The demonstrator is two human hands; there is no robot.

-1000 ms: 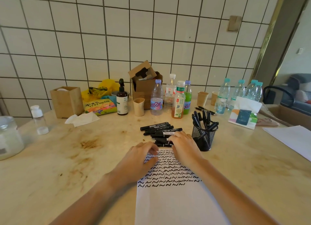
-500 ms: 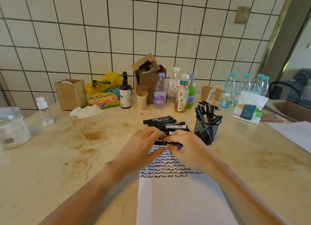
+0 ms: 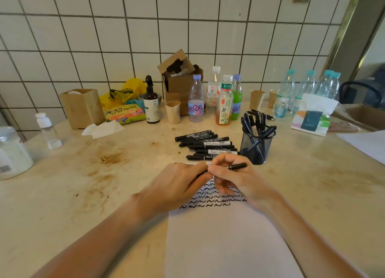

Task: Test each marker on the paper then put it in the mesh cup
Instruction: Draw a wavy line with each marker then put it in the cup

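Above the far end of the paper (image 3: 225, 242), both hands closed on one black marker (image 3: 237, 166): left hand (image 3: 177, 186) gripping its near-left end, right hand (image 3: 233, 177) pinching the barrel, tail pointing toward 2 o'clock. At 12 o'clock, untested markers (image 3: 205, 145) piled on the bench (image 3: 83, 194). At 1 o'clock, mesh cup (image 3: 257, 147) upright, holding several markers. Wavy black test lines under the hands.

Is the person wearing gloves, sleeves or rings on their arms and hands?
No gloves and no sleeves show: both forearms are bare as far as the bottom edge of the picture. The left hand and the right hand are bare too, with no watch or bracelet at either wrist. No ring shows on the fingers, though some are tucked out of sight.
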